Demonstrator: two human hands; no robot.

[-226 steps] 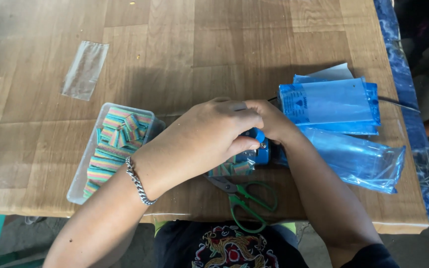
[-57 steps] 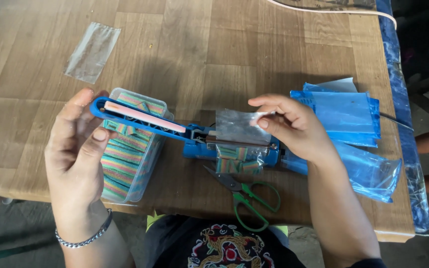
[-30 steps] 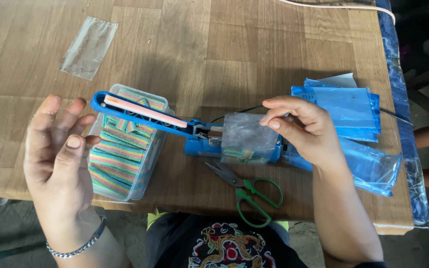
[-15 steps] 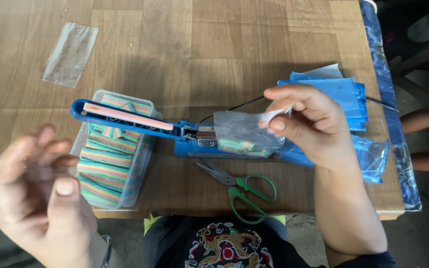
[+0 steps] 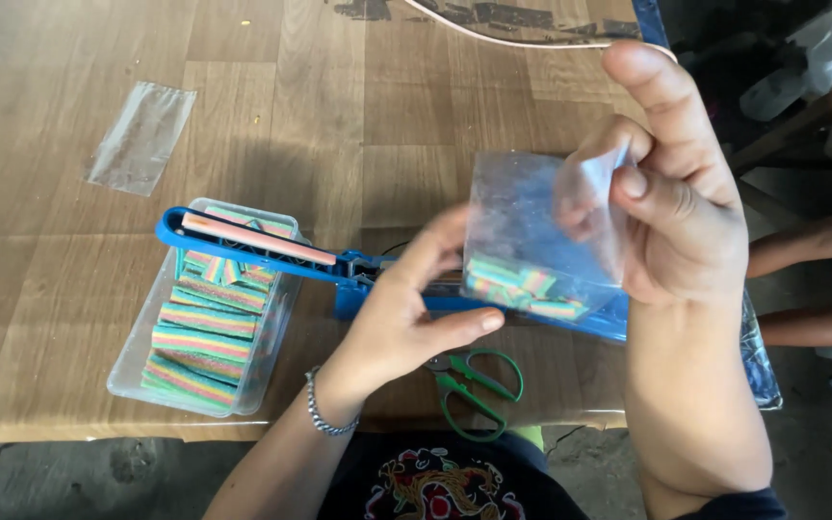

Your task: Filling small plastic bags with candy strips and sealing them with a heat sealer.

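My right hand (image 5: 671, 202) pinches the top corner of a small clear plastic bag (image 5: 532, 226) and holds it up above the table; striped rainbow candy strips (image 5: 522, 284) lie in its bottom. My left hand (image 5: 406, 318) reaches up under the bag, fingers spread, touching its lower left side. Behind the hands sits a blue heat sealer (image 5: 262, 252) with its arm raised, pointing left.
A clear plastic tub (image 5: 146, 356) of rainbow candy strips stands at the left under the sealer arm. Green-handled scissors (image 5: 474, 385) lie near the table's front edge. An empty clear bag (image 5: 142, 135) lies far left. Another person's arm (image 5: 811, 250) shows at right.
My right hand lifted the filled bag off the sealer and up toward the camera. My left hand swung in from the left side to meet the bag.
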